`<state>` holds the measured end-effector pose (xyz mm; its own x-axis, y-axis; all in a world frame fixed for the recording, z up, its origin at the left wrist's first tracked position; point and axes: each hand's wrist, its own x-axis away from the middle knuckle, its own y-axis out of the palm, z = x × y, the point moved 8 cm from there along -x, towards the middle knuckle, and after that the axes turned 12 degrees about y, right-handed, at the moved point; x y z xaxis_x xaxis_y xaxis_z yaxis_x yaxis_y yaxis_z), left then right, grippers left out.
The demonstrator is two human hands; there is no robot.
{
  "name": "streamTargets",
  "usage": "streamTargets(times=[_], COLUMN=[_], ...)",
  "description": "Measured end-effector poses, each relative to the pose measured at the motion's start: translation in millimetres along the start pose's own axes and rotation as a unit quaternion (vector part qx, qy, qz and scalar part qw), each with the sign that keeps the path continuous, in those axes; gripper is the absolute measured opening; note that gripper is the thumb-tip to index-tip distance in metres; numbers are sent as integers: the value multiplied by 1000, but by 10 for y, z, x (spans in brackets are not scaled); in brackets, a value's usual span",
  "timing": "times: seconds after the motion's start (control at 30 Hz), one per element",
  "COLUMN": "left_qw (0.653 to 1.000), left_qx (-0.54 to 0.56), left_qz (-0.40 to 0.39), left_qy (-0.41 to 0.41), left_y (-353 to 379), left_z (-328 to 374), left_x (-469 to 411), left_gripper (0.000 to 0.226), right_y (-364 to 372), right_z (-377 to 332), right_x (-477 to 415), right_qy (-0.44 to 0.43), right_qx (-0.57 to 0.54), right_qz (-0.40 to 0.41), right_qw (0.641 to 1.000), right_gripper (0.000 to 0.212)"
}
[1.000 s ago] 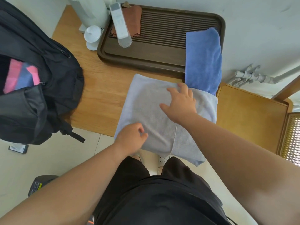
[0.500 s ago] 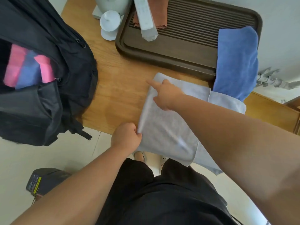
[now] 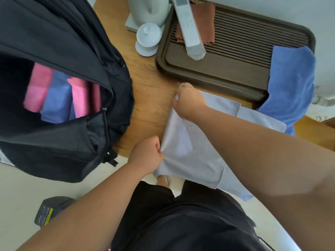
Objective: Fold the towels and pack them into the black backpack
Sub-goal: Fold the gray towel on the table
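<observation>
backpack (image 3: 63, 87): black, far left, standing open on the left end of the tabletop (image 3: 150, 98), partly past its front edge, mouth towards the camera
packed towels (image 3: 54, 95): pink and blue, folded, upright side by side inside the backpack's main compartment
box (image 3: 52, 209): dark, yellow label, on the floor below the backpack
left hand (image 3: 146, 156): fingers curled, pinching the near-left edge of the grey towel (image 3: 192, 149) at the tabletop's front
grey towel: centre, flat on the tabletop between backpack and tray, folded over with a lower layer showing along its right side; near part hangs past the tabletop's front edge
right hand (image 3: 188, 100): fingers curled over the grey towel's far-left corner, gripping it; forearm crosses above the towel
kettle (image 3: 148, 9): pale, at the back, cut off by the top of the view
cup (image 3: 148, 38): white, lidded, on a saucer, just in front of the kettle
tray (image 3: 217, 69): dark brown, slatted, back right
cloth (image 3: 206, 24): brown, on the slats at the tray's far left
bar (image 3: 190, 29): long, white, lying across the cloth
blue towel (image 3: 293, 84): draped over the tray's right end, lower end reaching the grey towel's right edge
</observation>
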<state>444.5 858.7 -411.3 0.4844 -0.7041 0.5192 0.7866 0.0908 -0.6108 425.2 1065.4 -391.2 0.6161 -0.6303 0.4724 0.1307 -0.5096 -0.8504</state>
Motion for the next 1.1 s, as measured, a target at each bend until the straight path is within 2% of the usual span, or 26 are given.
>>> streamTargets(times=[0.07,0.13,0.2,0.23,0.3,0.37,0.5,0.63,0.73,0.9,1.0,1.1], left_qw=[997,975,940,931,928,933,938,948,959,977,976,974], left_qx=[-74,-224,-340,-361,-364,-343,-305,-265,-240,-212,-211,-212], left_qz=[16,9,-4,-9,-22,-37,-54,-49,-42,10,48,79], left_qy=[-4,10,43,60,81,102,154,169,147,33,-6,-21], left_y=[-203,-380,-426,-411,-324,-181,166,509,757,1004,1064,1082], left_z=[-64,-18,66,94,152,255,600,950,1130,1054,960,949], left_x=[-17,-27,-27,-23,-25,-51,-104,-123,-113,32,162,259], left_gripper=[21,12,28,34,38,34,24,29,35,33,36,29], right_y=[-24,-42,12,55,88,47,-32,-29,18,50,56,40], right_z=[-236,-453,-585,-592,-481,-217,630,1419,1734,1885,1895,1852], right_x=[-8,21,86,119,179,241,454,656,721,742,722,707], right_qy=[-26,-63,-82,-80,-66,-40,43,81,45,-39,-67,-75], right_qx=[-28,-31,-13,5,29,19,13,-4,-2,12,21,47], right_qz=[0,-8,-63,-92,-109,-83,-38,-60,-85,-100,-114,-129], right_qw=[999,998,995,992,991,996,998,995,995,994,991,988], right_gripper=[34,44,59,64,66,62,58,59,61,60,62,63])
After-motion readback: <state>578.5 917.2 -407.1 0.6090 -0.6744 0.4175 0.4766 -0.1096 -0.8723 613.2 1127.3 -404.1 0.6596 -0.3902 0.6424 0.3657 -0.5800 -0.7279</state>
